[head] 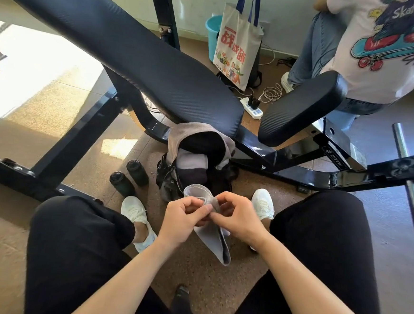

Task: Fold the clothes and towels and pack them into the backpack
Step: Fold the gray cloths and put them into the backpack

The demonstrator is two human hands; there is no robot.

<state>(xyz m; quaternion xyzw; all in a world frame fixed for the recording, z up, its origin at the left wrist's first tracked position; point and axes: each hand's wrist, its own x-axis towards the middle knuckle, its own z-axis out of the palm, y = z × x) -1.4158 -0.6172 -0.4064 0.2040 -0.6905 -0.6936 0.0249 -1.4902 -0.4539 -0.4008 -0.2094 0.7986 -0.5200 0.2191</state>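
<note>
- Pinching a small grey terry towel (215, 239) with both hands, held above the brown speckled floor (191, 274) between the knees.
- Left hand (181, 215): fingers (203, 209) curled, gripping the towel's top hem.
- Right hand (239, 216): fingers curled on the same hem, touching the left hand.
- Towel hangs down, doubled lengthwise.
- Open black-and-grey backpack (168, 178) stands on the floor just beyond the hands, by the black padded gym bench (125, 51).
- Folded grey and dark clothes (191, 166) sit inside the backpack.
- Two dark cylindrical bottles (137, 172) stand just left of the backpack.
</note>
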